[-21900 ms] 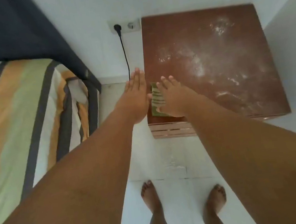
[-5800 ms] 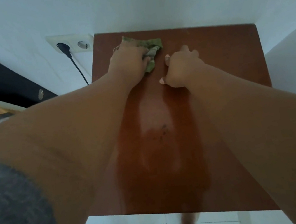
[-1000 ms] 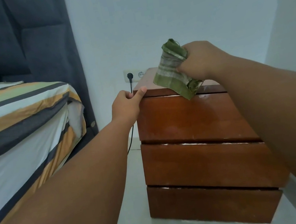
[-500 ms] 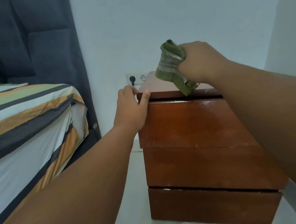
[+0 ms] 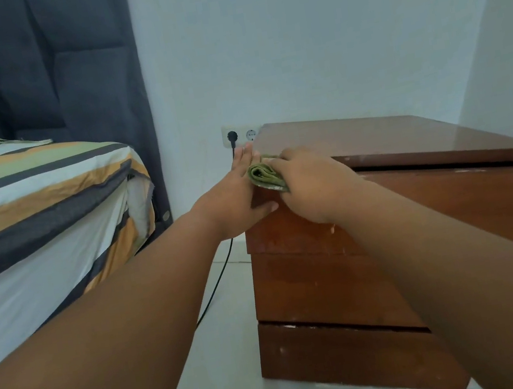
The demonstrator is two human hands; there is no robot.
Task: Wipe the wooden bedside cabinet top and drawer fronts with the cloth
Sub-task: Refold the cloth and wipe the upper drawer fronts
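Observation:
The wooden bedside cabinet (image 5: 384,140) stands in the corner, seen from low down, with three drawer fronts; the top drawer (image 5: 470,194) has a round metal knob. My right hand (image 5: 311,185) presses the folded green cloth (image 5: 265,176) against the cabinet's upper left front corner. My left hand (image 5: 241,193) lies flat with fingers spread against the cabinet's left side, thumb on the front, touching the cloth's left edge.
A bed with striped bedding (image 5: 35,209) and a dark padded headboard (image 5: 37,71) stands at the left. A wall socket (image 5: 240,135) with a black cable (image 5: 216,288) is between bed and cabinet. White walls close in behind and at the right.
My right hand has come down with the cloth from above the cabinet to its upper left front corner. My left hand has flattened against the cabinet's left side. The camera has shifted left.

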